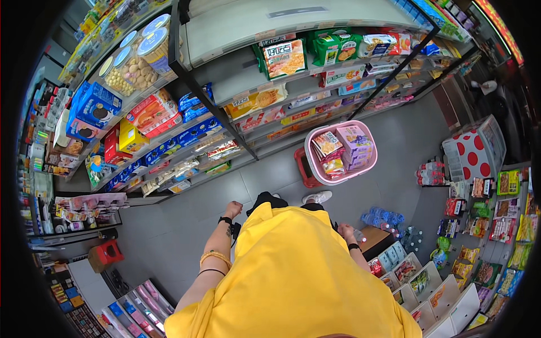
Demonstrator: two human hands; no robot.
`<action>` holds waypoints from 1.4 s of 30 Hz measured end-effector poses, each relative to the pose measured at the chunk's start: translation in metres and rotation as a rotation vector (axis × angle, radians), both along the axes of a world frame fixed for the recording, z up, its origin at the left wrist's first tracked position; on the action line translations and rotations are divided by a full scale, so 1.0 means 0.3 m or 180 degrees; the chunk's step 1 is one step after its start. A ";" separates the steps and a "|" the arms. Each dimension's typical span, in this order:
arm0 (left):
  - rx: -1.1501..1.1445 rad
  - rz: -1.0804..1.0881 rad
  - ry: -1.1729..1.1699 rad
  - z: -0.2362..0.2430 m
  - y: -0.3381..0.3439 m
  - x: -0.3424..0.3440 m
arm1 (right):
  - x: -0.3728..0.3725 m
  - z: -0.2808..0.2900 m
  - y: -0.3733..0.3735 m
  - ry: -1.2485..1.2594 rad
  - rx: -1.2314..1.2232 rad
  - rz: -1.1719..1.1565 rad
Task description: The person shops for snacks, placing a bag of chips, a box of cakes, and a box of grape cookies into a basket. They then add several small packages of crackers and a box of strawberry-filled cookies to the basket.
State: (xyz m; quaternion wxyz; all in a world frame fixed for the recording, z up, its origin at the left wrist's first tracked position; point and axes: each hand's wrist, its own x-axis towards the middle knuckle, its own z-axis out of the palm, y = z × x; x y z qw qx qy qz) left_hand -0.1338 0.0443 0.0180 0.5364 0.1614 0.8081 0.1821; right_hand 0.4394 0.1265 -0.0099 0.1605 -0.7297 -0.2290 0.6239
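My left hand (233, 210) hangs beside my body, above the grey floor, with its fingers curled in and nothing visible in them. On the other side, my right hand (345, 230) hangs low; its fingers are mostly hidden, and a clear bottle (359, 236) shows just beside it. Whether the hand touches that bottle I cannot tell. Ahead of my feet stands a pink basket (373, 164), apart from both hands. Inside it are snack packets (328, 145) on the left and purple packages (355, 144) on the right. A red stool or crate (305, 169) shows partly behind the basket.
Shelves with biscuit packs (284, 59) run across the front; tubs (147, 52) and blue boxes (93, 112) fill the left shelves. Water bottles (383, 217) stand on the floor at right, near white bins (428, 281). A red container (107, 253) sits at left.
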 end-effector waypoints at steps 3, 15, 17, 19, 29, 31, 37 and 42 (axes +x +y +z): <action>0.0049 -0.0044 -0.0020 0.013 0.019 0.002 | -0.006 0.003 -0.007 -0.0056 -0.0177 0.0021; 0.0154 0.0075 -0.0105 0.008 0.075 0.025 | -0.099 0.130 0.160 -0.0071 0.0026 -0.0090; 0.0151 0.0093 -0.0104 0.020 0.077 0.030 | -0.109 0.154 0.181 -0.0021 0.0100 -0.0086; 0.0147 0.0118 -0.0093 0.009 0.069 0.025 | -0.116 0.172 0.196 -0.0017 0.0095 -0.0077; 0.0049 -0.0062 -0.0093 0.028 0.070 0.042 | -0.080 0.122 0.180 0.0015 0.0054 -0.0026; -0.0001 -0.0265 -0.0018 0.035 0.082 0.041 | -0.078 0.110 0.174 -0.0017 0.0004 -0.0045; 0.0277 -0.1202 0.0795 -0.015 0.077 0.034 | -0.089 0.122 0.165 0.0015 -0.0130 -0.0096; 0.0036 -0.1133 0.0470 -0.018 0.087 0.025 | -0.116 0.151 0.175 -0.0026 -0.0173 -0.0095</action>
